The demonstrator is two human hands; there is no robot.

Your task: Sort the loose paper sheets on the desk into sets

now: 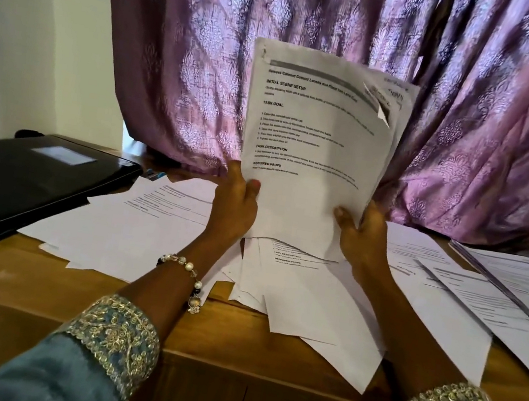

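Note:
I hold a bundle of printed sheets (314,139) upright above the desk, its front page showing headings and numbered lines. My left hand (235,201) grips the bundle's lower left edge, thumb on the front. My right hand (360,231) grips the lower right edge, thumb on the front too. Several sheets fan out behind the front page at the top right. Loose white sheets (303,296) lie scattered beneath my hands, some hanging over the desk's front edge. More sheets (150,213) spread to the left, and others (470,295) to the right.
A black closed case (16,182) lies at the left of the wooden desk (35,282). A purple patterned curtain (210,53) hangs right behind the desk. A stack of papers (522,272) sits at the far right edge.

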